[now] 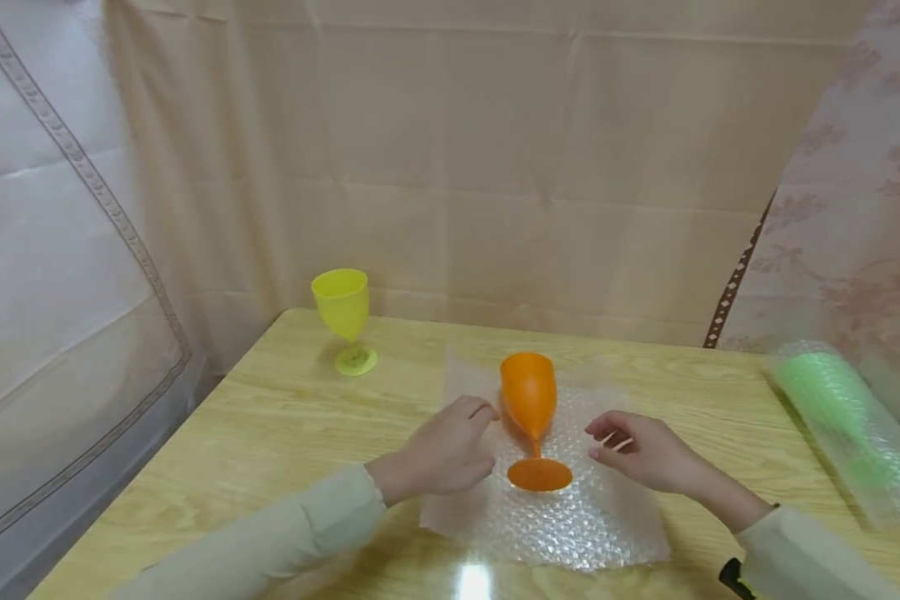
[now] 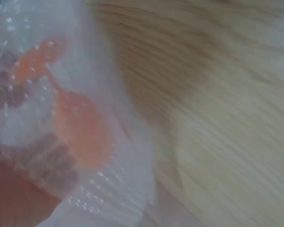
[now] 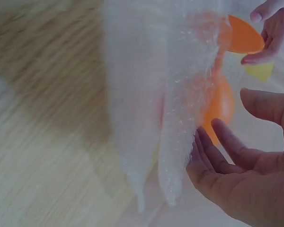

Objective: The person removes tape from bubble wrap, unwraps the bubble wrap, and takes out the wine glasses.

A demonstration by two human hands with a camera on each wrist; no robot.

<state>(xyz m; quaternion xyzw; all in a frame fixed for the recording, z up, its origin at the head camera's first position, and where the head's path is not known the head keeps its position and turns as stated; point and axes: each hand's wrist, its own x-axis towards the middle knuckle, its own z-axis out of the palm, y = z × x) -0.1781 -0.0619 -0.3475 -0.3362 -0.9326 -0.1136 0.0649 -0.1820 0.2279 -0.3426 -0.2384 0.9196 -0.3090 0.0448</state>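
Note:
An orange goblet [image 1: 528,392] lies on its side on a sheet of bubble wrap [image 1: 562,533], its round foot towards me. My left hand [image 1: 446,446] is just left of it, fingers loosely bent. In the left wrist view, that hand [image 2: 23,198] shows partly through the bubble wrap [image 2: 109,203], as does the orange goblet [image 2: 85,130]. To the goblet's right is my right hand [image 1: 648,450], thumb and fingers apart. The right wrist view has this hand [image 3: 246,165] with its fingertips close to the goblet [image 3: 225,101] and beside a raised edge of the wrap [image 3: 180,142].
A yellow goblet [image 1: 342,308] stands upright at the table's back left. At the right edge lies a green goblet [image 1: 832,400] rolled in bubble wrap. The wooden table [image 1: 285,425] backs onto a hanging beige cloth [image 1: 450,167].

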